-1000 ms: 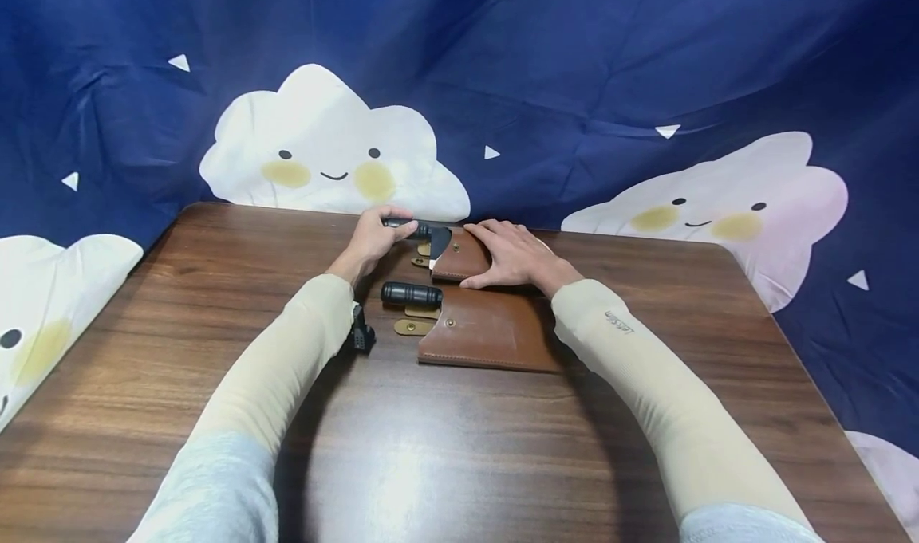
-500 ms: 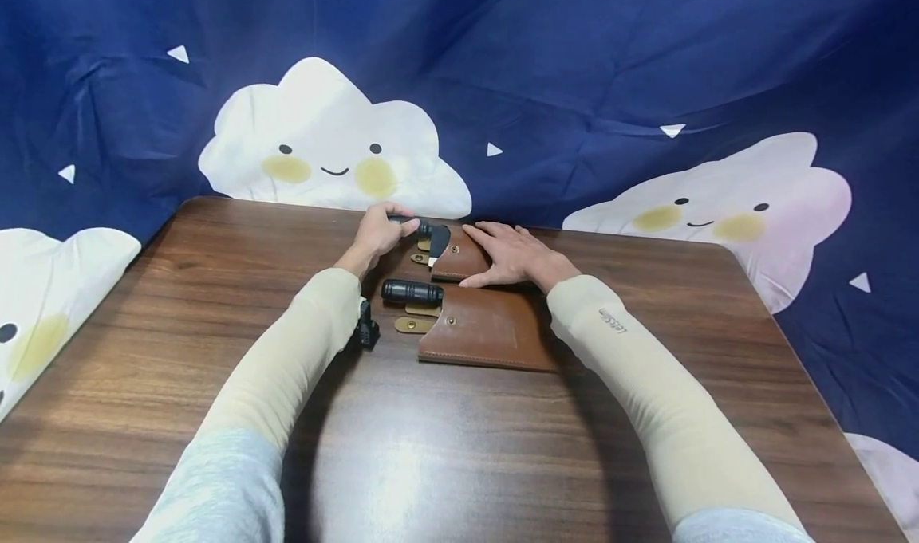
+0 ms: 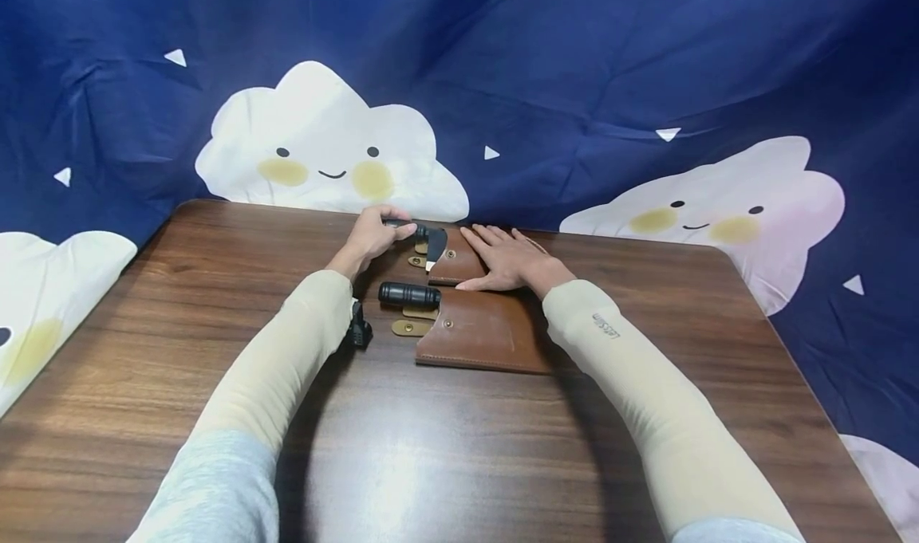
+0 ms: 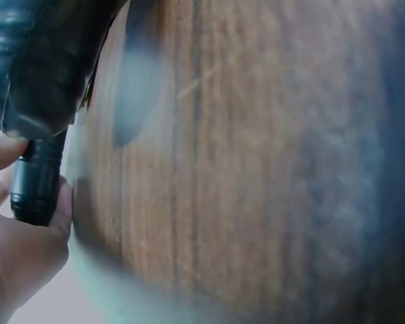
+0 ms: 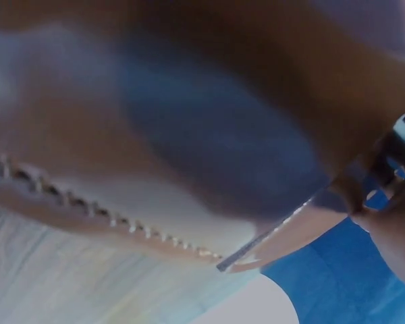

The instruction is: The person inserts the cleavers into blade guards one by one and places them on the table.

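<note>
Near the table's far edge lies a cleaver (image 3: 435,245) with a black handle, its dark blade mostly inside a brown leather sheath (image 3: 459,264). My left hand (image 3: 373,236) pinches the handle's end; the left wrist view shows thumb and fingers round this black handle (image 4: 37,182). On the sheath's right part my right hand (image 3: 506,257) rests with straight, spread fingers, covering that end. Closer to me sits a larger brown sheath (image 3: 488,332), with a second black handle (image 3: 409,294) sticking out to the left. Stitched leather (image 5: 81,128) fills much of the right wrist view.
Tan snap straps (image 3: 411,328) stick out left of the larger sheath, and a similar strap (image 3: 417,261) lies by the far one. The wooden table (image 3: 459,463) ends at a dark blue cloth (image 3: 560,64) with cloud prints. A black wrist camera (image 3: 361,328) hangs under the left wrist.
The fingers of my right hand have spread wider over the far sheath. My left hand keeps its grip on the cleaver's handle, and both sheaths lie about where they were.
</note>
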Demonstrator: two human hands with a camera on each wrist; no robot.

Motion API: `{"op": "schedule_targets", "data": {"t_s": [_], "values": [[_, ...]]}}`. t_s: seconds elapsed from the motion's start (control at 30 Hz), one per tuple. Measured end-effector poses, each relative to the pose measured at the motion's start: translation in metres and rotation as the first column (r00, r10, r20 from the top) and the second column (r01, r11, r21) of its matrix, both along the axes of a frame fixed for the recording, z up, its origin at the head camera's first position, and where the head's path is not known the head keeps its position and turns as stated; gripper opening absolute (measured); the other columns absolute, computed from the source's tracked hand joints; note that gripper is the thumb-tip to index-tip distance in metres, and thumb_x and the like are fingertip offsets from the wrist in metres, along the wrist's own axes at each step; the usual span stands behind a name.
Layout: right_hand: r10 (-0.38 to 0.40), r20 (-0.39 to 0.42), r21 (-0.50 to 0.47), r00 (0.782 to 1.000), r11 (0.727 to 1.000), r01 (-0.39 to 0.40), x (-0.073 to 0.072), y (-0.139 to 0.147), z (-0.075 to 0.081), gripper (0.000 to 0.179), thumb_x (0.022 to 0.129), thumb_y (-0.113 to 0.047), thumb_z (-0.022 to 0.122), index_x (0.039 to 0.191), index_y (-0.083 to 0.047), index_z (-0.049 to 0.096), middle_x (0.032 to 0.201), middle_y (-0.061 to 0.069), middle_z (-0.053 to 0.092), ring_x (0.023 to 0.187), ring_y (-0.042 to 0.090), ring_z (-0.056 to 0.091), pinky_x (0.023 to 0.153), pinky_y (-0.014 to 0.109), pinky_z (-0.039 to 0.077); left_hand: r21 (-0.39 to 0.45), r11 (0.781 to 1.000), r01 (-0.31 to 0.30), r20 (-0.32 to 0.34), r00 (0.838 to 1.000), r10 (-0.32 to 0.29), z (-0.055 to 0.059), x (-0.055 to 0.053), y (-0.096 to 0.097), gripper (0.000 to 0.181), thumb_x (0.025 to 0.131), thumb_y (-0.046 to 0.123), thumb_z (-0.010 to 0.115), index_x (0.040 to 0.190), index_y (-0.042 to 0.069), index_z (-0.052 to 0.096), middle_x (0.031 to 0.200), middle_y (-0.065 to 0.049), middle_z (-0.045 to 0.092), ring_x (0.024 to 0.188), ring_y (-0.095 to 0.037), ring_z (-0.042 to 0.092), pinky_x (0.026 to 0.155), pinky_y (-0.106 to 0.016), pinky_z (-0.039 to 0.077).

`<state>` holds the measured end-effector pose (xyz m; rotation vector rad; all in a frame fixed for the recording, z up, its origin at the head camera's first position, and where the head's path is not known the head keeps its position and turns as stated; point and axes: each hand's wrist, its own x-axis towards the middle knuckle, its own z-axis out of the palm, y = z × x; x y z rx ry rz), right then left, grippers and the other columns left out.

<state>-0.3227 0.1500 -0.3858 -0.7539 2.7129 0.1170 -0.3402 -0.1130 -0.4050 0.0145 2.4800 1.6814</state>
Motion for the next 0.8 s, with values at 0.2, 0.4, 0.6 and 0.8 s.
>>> {"op": "schedule_targets", "data": {"t_s": [0.2, 0.4, 0.6, 0.8], "values": [[-0.013, 0.017, -0.041, 1.0, 0.999, 0.013, 0.001, 0.002, 0.003, 0.112, 0.082, -0.088, 0.046, 0.164, -0.025, 0.002, 0.17, 0.005, 0.005, 0.155, 0.03, 0.005, 0.12, 0.058, 0.008, -0.041, 0.999, 0.021, -0.043, 0.999, -0.023, -0.002, 0.0, -0.002, 0.032, 0.097, 0.021, 0.072, 0.123, 0.004, 0.067, 0.132, -0.014, 0.059, 0.113, -0.027, 0.053, 0.1, -0.039, 0.042], [-0.045, 0.033, -0.14, 0.998, 0.989, 0.049, 0.003, 0.005, 0.005, 0.101, 0.087, -0.086, 0.037, 0.164, -0.029, 0.008, 0.17, 0.002, 0.007, 0.155, 0.026, 0.003, 0.119, 0.06, 0.005, -0.066, 0.998, 0.023, -0.065, 0.998, -0.027, -0.005, -0.001, -0.004, 0.032, 0.096, 0.021, 0.073, 0.123, 0.004, 0.068, 0.131, -0.014, 0.06, 0.113, -0.027, 0.054, 0.097, -0.039, 0.044], [-0.067, -0.001, -0.254, 0.998, 0.965, 0.065, 0.011, 0.015, 0.003, 0.094, 0.091, -0.082, 0.036, 0.164, -0.028, 0.015, 0.169, 0.0, 0.012, 0.155, 0.023, 0.005, 0.119, 0.06, 0.006, -0.087, 0.996, -0.003, -0.104, 0.995, -0.006, -0.004, 0.001, -0.006, 0.033, 0.096, 0.022, 0.073, 0.123, 0.004, 0.069, 0.131, -0.013, 0.062, 0.118, -0.028, 0.053, 0.101, -0.041, 0.043], [-0.092, -0.066, -0.337, 0.994, 0.939, 0.065, 0.021, 0.031, 0.011, 0.085, 0.095, -0.078, 0.034, 0.163, -0.027, 0.024, 0.168, 0.001, 0.019, 0.154, 0.023, 0.009, 0.119, 0.06, 0.008, -0.169, 0.986, 0.004, -0.182, 0.983, -0.035, 0.004, 0.01, -0.016, 0.037, 0.096, 0.027, 0.073, 0.125, 0.004, 0.068, 0.134, -0.013, 0.063, 0.132, -0.032, 0.049, 0.113, -0.048, 0.032]]}}
